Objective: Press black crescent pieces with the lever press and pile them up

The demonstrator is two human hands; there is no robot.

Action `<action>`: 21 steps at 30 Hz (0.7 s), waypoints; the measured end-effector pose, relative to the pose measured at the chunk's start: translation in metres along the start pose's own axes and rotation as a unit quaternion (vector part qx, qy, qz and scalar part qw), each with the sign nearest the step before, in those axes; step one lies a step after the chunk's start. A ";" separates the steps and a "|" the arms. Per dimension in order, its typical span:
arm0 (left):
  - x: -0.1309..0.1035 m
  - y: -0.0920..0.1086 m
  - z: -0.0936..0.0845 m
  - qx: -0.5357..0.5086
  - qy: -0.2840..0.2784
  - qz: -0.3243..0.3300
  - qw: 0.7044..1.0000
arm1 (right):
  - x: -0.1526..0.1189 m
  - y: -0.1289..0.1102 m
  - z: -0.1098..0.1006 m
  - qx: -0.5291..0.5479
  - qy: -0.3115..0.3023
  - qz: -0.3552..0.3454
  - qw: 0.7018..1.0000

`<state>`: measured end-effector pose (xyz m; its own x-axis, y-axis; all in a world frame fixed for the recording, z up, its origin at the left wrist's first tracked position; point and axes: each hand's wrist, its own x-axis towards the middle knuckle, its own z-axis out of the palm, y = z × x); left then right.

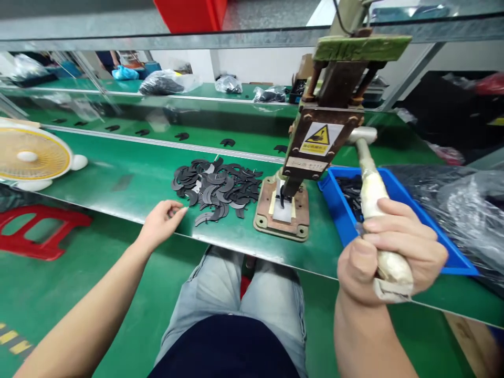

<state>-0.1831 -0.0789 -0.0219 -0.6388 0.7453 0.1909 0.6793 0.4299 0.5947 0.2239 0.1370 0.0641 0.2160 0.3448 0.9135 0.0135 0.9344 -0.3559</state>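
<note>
My right hand (394,249) is wrapped round the cream, tape-covered lever handle (374,194) of a hand press (315,136). Under the press's ram, a small dark curved part (282,198) sits on the pale plate of the brown base (262,215). My left hand (165,220) is at the left edge of a pile of dark grey, crescent-shaped plastic pieces (220,186). Its thumb and forefinger are pinched together; whatever may be between them is too small to make out.
A blue bin (429,218) of dark parts stands right of the press, beside clear plastic bags (472,205). Behind the pile, a green conveyor belt (252,126) carries spaced dark pieces. A fan (29,155) is at left, and a red stool (43,236) stands below the bench edge.
</note>
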 end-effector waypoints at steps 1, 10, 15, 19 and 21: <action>-0.005 0.001 0.004 0.022 -0.008 0.022 0.999 | 0.000 0.001 0.000 -0.001 0.010 -0.001 1.000; -0.005 0.027 0.024 0.162 -0.110 0.217 0.956 | 0.002 0.002 -0.004 -0.016 -0.030 -0.015 0.999; 0.002 0.024 0.012 0.224 -0.154 0.256 0.928 | 0.002 -0.002 -0.001 -0.011 -0.026 -0.026 0.999; 0.008 0.018 -0.010 0.201 -0.177 0.251 0.930 | 0.002 -0.006 0.000 -0.026 -0.035 -0.014 0.999; 0.010 0.021 -0.024 0.166 -0.184 0.248 0.936 | 0.002 -0.007 0.000 -0.026 -0.035 -0.021 0.999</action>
<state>-0.1841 -0.0746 0.0111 -0.0882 0.9942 0.0608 0.9733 0.0731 0.2174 0.2242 0.1311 0.0681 0.1463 0.3119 0.9388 0.0724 0.9431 -0.3246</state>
